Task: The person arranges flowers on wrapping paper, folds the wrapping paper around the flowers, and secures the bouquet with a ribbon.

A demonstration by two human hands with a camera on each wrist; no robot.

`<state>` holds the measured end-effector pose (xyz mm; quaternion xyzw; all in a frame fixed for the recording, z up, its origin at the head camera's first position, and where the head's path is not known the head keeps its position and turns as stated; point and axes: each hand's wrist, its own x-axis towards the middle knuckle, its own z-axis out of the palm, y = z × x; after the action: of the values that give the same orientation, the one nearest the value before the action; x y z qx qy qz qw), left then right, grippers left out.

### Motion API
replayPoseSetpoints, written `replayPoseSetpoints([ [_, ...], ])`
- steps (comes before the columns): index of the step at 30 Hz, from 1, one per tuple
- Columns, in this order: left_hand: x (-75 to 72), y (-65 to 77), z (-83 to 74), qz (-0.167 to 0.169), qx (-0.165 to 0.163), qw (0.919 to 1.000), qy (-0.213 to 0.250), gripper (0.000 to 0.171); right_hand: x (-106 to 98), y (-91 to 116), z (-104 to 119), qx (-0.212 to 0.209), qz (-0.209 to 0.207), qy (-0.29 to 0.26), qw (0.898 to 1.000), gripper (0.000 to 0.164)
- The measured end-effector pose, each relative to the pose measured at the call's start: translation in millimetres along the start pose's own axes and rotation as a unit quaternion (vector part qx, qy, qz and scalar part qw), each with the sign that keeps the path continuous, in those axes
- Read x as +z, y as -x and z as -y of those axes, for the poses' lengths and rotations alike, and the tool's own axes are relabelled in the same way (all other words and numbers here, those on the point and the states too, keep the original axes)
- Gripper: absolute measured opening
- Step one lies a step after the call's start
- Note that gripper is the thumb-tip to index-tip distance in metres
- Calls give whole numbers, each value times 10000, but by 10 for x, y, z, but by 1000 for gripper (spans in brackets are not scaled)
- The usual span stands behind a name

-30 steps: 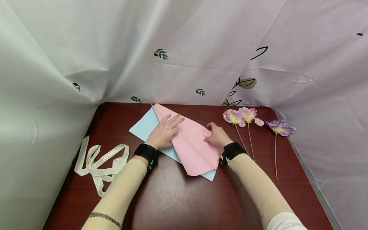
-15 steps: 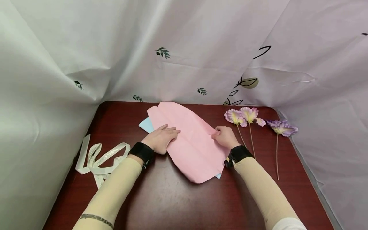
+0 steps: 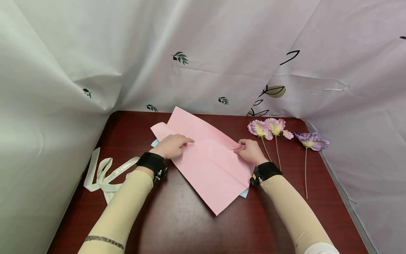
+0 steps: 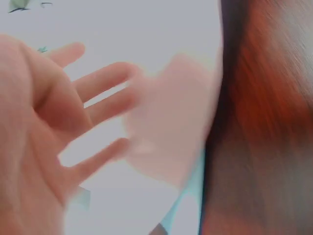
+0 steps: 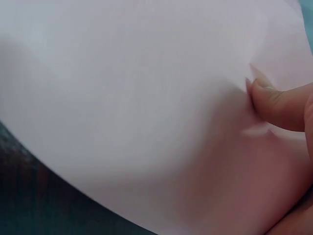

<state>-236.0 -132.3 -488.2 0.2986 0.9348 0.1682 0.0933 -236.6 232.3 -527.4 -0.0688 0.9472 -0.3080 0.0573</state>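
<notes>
A large pink sheet of paper [image 3: 206,173] lies slantwise over the table, creased along its length, its left corner curling up. Beneath it, a light blue sheet [image 3: 245,193] peeks out at the lower right and the far left. My left hand [image 3: 169,146] is at the pink sheet's left part; in the left wrist view its fingers [image 4: 105,81] are spread and loosely straight beside the paper. At the sheet's right edge my right hand [image 3: 250,151] pinches the pink paper; the right wrist view shows the thumb [image 5: 279,105] pressing into a small fold.
A white ribbon with printed letters [image 3: 109,180] lies in loops at the left, partly behind the left forearm. Two pink-yellow artificial flowers [image 3: 275,127] and a purple one [image 3: 311,141] lie on the right. A pale curtain [image 3: 203,53] surrounds the dark red table [image 3: 177,225].
The pink sheet has opened out flat toward the front and left, covering most of the blue sheet. My left hand has moved left; my right hand has shifted slightly right and now pinches the paper.
</notes>
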Motion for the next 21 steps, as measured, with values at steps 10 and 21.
replayPoseSetpoints([
  [10, 223, -123, -177, -198, 156, 9990, -373, 45, -20, 46, 19, 452, -479, 91, 9978, 15],
  [21, 260, -99, -154, -455, -552, 9956, -606, 41, -89, 96, -19, 1454, -1024, 162, 9839, 19],
])
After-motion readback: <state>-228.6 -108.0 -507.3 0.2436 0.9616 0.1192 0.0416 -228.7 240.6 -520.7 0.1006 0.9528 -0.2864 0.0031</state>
